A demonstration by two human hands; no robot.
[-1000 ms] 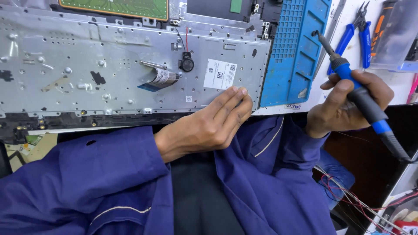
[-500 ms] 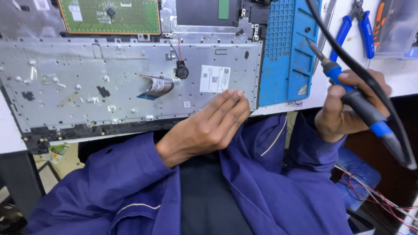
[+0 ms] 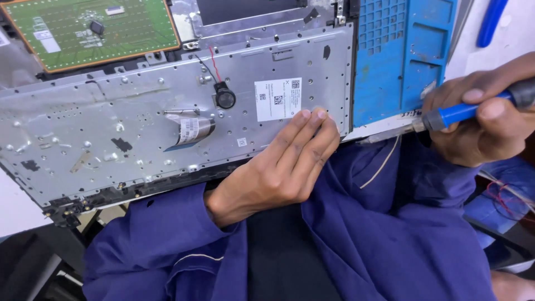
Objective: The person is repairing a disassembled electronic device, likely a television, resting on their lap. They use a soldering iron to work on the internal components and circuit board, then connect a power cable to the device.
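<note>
A silver metal laptop keyboard backplate (image 3: 139,111) lies bottom up across the bench edge. My left hand (image 3: 284,167) rests flat on its near right corner, fingers together and nails up, just below a white sticker (image 3: 277,99); the thumb is hidden. My right hand (image 3: 485,125) grips a soldering iron (image 3: 457,114) by its blue and black handle. The iron lies nearly level with its metal tip pointing left, close to the plate's right edge and the lower edge of a blue work mat (image 3: 401,61).
A green circuit board (image 3: 89,30) sits at the top left. On the plate are a small round black part (image 3: 225,97) with red and black wires and a folded ribbon cable (image 3: 192,129). A blue tool handle (image 3: 490,22) lies at the far right. My blue jacket (image 3: 390,234) fills the foreground.
The view has closed in on the plate. My right hand has lowered the iron from a raised, up-left slant to nearly level. My left hand has stayed on the plate's corner.
</note>
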